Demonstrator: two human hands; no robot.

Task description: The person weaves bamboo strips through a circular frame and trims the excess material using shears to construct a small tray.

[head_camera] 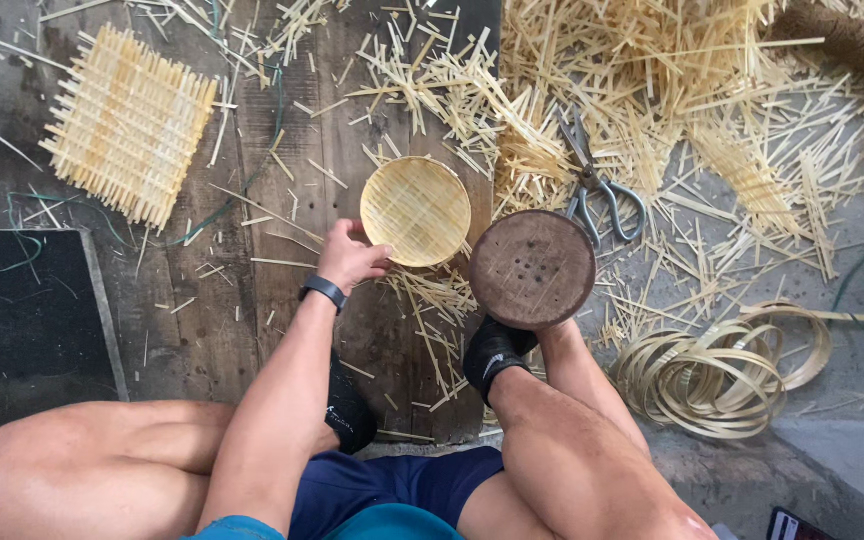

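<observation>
My left hand (349, 256), with a black band on the wrist, grips the near left rim of a small round woven bamboo tray (416, 210) that lies on a dark wooden board (282, 290). Just right of the tray is a round brown wooden disc (532, 268) with small holes, raised above the floor. My right forearm (564, 352) runs up under this disc, which hides the hand holding it from below. The disc's left edge nearly meets the tray's rim.
A square woven bamboo mat (128, 124) lies at the far left. Metal scissors (597, 185) rest beyond the disc amid a heap of cut bamboo slivers (652, 90). Coiled bamboo strips (724, 372) sit at right. A black mat (22, 315) lies left of my knees.
</observation>
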